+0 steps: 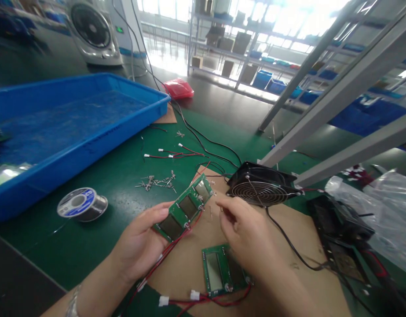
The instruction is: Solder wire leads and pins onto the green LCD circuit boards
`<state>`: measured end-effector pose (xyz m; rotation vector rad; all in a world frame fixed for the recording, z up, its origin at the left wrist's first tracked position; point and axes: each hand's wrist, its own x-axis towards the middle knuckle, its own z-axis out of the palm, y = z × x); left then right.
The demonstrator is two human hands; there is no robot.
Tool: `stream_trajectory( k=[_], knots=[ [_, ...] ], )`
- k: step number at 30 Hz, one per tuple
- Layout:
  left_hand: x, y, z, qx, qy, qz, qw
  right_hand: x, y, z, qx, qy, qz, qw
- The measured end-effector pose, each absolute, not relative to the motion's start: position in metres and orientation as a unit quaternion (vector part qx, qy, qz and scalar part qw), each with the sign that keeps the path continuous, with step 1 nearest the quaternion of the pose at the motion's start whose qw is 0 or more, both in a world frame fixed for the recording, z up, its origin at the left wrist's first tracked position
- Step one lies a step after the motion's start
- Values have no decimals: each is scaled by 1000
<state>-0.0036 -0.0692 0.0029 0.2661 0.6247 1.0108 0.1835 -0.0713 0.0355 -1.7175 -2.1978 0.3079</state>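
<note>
My left hand [145,240] grips a green circuit board [187,207] by its near left end, holding it tilted above the cardboard sheet. Small dark display windows and clear leaded parts show on the board, and red and black wires hang from its lower edge. Just right of the board's far end is my right hand [240,224], its thumb and fingers curled together. Whatever they may pinch is too small to make out. Partly hidden under my right forearm, a second circuit board [213,269] lies on the cardboard [179,275], with white-plugged wires [195,296] beside it.
A blue tray [123,127] stands at the left, with a solder wire spool [82,204] before it. Loose leaded components [156,181] and wire leads [174,154] lie on the green mat. A black fan [262,185] sits by grey metal posts; plastic bags [384,215] are at right.
</note>
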Motion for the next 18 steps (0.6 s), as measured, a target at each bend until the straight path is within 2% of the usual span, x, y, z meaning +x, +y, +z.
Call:
stream_trajectory(
  k=[2,4,8,13,18],
  knots=[
    [-1,-70,3,140,292,467,823,174,-79,43,-575,-755,138,286],
    [1,-71,3,157,281,459,828,165,-86,46,-542,-739,170,362],
    [3,-72,3,173,279,457,827,150,-94,34,-507,-748,176,390],
    [3,-74,1,178,297,464,816,144,-94,16,-460,-789,85,399],
    [4,-76,2,173,296,463,818,143,-95,12,-438,-806,58,394]
  ],
)
